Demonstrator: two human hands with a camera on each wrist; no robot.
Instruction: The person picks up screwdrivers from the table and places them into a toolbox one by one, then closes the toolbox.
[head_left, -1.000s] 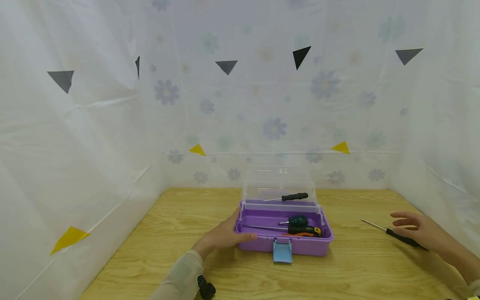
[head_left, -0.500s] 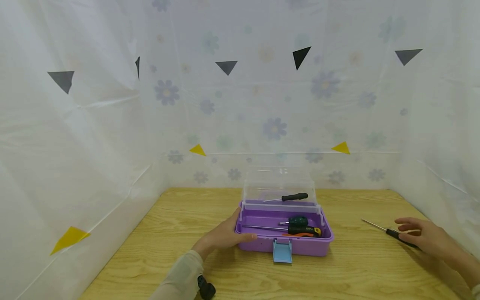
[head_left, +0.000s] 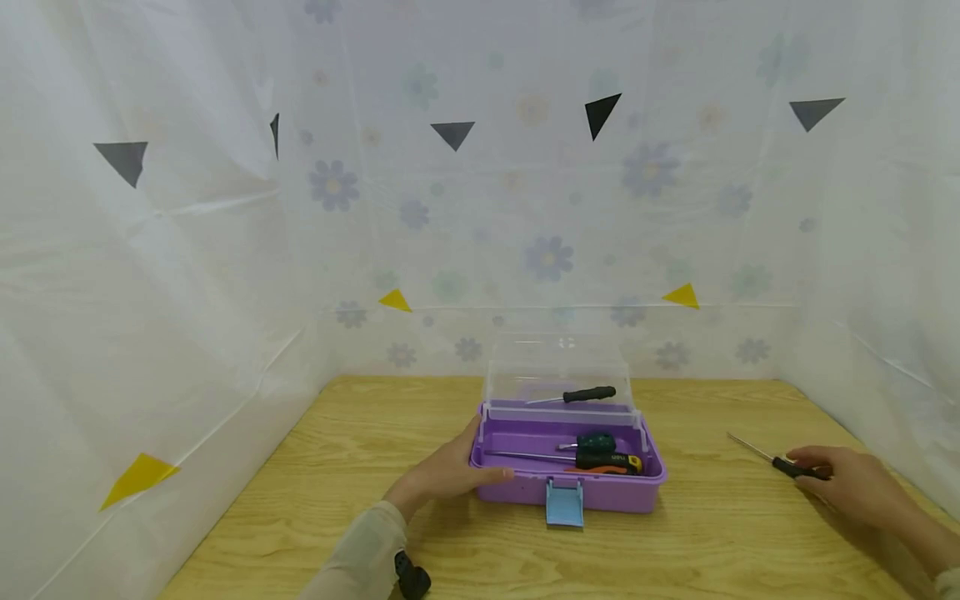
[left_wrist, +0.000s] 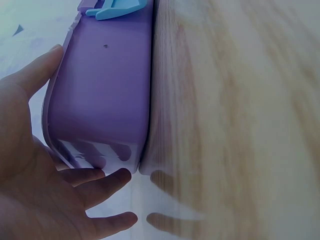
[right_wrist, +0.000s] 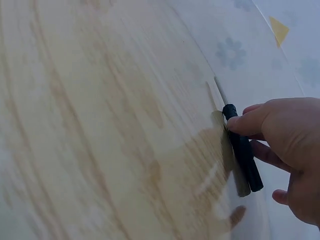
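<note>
You find no readable text, number or brand anywhere in these views. The only lettering is a small pale mark on the black and orange screwdriver handle (head_left: 609, 462) lying inside the purple toolbox (head_left: 600, 492), and it is too small and blurred for you to make out.

In the head view, the right hand (head_left: 851, 487) covers most of the black-handled screwdriver (head_left: 780, 463) at the frame's right, and the forearm runs off the lower right corner. The left wrist view cuts the purple plastic toolbox (left_wrist: 107, 85) at the top edge. The wooden worktop (right_wrist: 100, 150) blurs in both wrist views.
</note>
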